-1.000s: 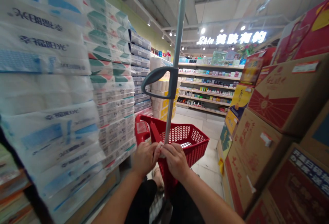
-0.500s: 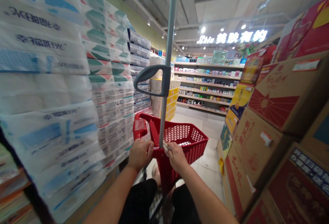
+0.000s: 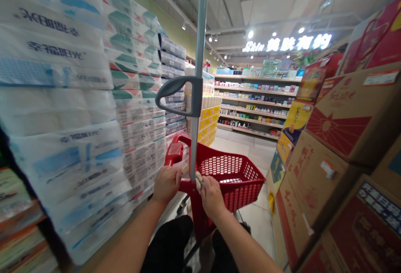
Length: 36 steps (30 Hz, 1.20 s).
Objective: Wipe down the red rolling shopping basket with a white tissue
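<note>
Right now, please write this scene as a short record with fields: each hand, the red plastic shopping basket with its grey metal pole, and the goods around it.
Place: supermarket aisle
Left hand: on the red plastic shopping basket, beside the foot of the grey metal pole
Right hand: pinches a small whitish bundle at the pole's foot; its kind is unclear
Left side: stacked plastic-wrapped paper rolls
Right side: stacked printed cardboard cartons
Ahead: shelves of packaged goods
</note>
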Each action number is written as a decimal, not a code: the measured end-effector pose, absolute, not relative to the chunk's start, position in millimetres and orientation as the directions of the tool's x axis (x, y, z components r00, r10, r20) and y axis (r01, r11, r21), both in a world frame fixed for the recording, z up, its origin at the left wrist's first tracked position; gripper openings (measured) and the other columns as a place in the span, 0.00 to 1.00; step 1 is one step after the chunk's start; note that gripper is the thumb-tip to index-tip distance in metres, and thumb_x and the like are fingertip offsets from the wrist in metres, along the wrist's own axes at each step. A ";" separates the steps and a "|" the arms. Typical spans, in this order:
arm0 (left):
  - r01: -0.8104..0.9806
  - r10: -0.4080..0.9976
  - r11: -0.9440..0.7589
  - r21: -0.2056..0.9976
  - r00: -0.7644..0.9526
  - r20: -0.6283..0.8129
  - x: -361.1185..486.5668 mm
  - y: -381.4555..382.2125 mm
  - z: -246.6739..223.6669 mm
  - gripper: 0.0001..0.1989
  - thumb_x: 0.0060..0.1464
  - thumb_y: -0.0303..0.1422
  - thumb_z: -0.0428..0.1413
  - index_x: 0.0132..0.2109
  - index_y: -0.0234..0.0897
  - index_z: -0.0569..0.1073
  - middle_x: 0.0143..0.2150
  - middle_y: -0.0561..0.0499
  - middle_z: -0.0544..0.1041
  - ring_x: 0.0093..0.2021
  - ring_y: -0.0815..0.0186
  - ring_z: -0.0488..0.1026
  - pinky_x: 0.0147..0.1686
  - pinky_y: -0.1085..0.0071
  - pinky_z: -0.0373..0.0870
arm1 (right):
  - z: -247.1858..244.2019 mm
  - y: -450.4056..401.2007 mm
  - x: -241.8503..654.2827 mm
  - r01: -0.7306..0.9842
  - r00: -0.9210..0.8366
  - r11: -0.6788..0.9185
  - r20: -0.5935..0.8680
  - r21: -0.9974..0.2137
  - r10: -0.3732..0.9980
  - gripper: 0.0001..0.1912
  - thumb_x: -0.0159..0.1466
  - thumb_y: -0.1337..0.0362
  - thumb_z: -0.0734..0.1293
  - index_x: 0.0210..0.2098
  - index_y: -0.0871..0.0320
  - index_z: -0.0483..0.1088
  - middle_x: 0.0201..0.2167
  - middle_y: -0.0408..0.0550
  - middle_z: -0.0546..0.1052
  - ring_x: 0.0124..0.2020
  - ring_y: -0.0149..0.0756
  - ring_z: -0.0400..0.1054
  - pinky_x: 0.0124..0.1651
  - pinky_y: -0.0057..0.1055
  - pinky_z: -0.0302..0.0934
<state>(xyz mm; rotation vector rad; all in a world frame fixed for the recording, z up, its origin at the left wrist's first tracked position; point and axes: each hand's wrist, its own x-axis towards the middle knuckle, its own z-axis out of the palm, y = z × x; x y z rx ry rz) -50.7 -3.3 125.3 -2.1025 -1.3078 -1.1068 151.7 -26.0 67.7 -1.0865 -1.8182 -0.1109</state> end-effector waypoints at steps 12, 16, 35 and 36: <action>0.914 0.553 -0.404 0.044 0.205 0.807 -31.5 -17.1 133.0 0.15 0.63 0.37 0.44 0.43 0.42 0.75 0.33 0.49 0.78 0.37 0.58 0.72 0.45 0.59 0.63 | 58.9 -31.0 156.7 0.520 0.016 0.691 0.815 -0.502 0.579 0.19 0.69 0.66 0.55 0.57 0.54 0.65 0.49 0.53 0.74 0.49 0.41 0.70 0.53 0.40 0.67; 0.808 0.525 -0.586 0.060 0.323 0.787 -33.0 -31.7 123.0 0.24 0.62 0.43 0.48 0.63 0.45 0.62 0.41 0.50 0.79 0.41 0.60 0.72 0.51 0.58 0.60 | 62.3 -49.1 149.4 0.407 0.208 0.624 0.733 -0.667 0.648 0.14 0.69 0.63 0.58 0.53 0.53 0.63 0.45 0.51 0.75 0.44 0.40 0.73 0.45 0.34 0.70; 0.732 0.345 -0.664 -0.154 0.483 0.805 -49.5 -47.9 117.4 0.28 0.56 0.41 0.55 0.62 0.45 0.63 0.44 0.49 0.78 0.46 0.59 0.68 0.56 0.55 0.52 | 122.3 -71.5 94.5 -0.206 -0.071 0.309 0.329 -0.928 0.942 0.14 0.58 0.59 0.68 0.41 0.58 0.65 0.34 0.47 0.78 0.34 0.37 0.75 0.35 0.30 0.68; 0.734 0.334 -0.667 -0.125 0.445 0.831 -47.3 -46.9 116.2 0.26 0.56 0.39 0.54 0.62 0.43 0.64 0.44 0.49 0.78 0.46 0.59 0.69 0.55 0.56 0.53 | 127.8 -71.8 98.7 -0.163 -0.109 0.319 0.338 -0.934 0.935 0.13 0.59 0.59 0.68 0.41 0.58 0.65 0.33 0.46 0.78 0.33 0.36 0.74 0.34 0.30 0.68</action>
